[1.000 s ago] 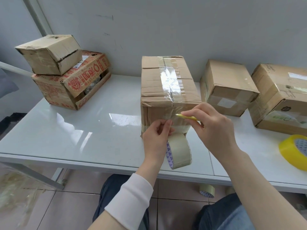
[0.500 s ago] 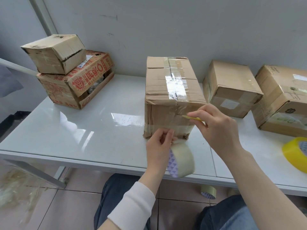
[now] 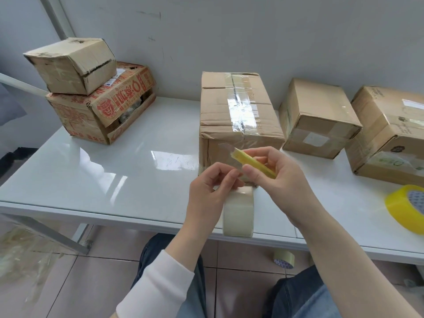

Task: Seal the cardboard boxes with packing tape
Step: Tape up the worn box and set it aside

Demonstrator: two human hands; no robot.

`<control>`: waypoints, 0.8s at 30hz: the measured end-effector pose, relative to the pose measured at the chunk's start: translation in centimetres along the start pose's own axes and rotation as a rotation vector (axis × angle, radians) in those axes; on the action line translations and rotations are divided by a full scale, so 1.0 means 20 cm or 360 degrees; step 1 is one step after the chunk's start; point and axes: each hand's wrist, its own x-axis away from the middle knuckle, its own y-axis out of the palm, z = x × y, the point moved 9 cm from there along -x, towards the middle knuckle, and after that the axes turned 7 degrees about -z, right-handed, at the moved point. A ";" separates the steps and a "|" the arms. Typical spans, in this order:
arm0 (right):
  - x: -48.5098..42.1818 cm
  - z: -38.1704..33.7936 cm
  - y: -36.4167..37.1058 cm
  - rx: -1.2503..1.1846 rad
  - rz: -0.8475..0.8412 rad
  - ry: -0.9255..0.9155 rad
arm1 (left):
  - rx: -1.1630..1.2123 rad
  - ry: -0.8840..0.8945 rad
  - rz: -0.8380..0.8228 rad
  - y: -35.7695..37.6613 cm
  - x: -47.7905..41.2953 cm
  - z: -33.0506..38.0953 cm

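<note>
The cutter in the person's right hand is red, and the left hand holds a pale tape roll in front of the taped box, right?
Not quite: the cutter in the right hand is yellow, as the head view shows. The left hand does hold the pale tape roll in front of the taped box.

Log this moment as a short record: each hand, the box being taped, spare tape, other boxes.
left hand: holds clear tape roll
right hand: grips yellow cutter, blade out
box in work: centre box on table, top seam taped
spare tape: yellow roll on table; small roll on floor
other boxes: plain box atop red-printed box, left
</note>
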 end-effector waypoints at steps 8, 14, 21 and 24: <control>-0.07 -0.15 0.10 0.0099 0.0240 -0.0168 | -0.0108 0.0093 0.0054 -0.14 0.00 0.08; -0.17 -0.32 0.29 0.0172 0.0262 -0.0334 | -0.0008 0.0013 0.0375 -0.39 0.04 0.10; -0.35 -0.37 0.53 0.0013 0.0112 -0.0299 | 0.0148 -0.0163 0.0467 -0.72 0.09 0.03; -0.45 -0.29 0.60 -0.0032 0.0113 -0.0207 | 0.0253 -0.0159 0.0497 -0.82 0.11 0.01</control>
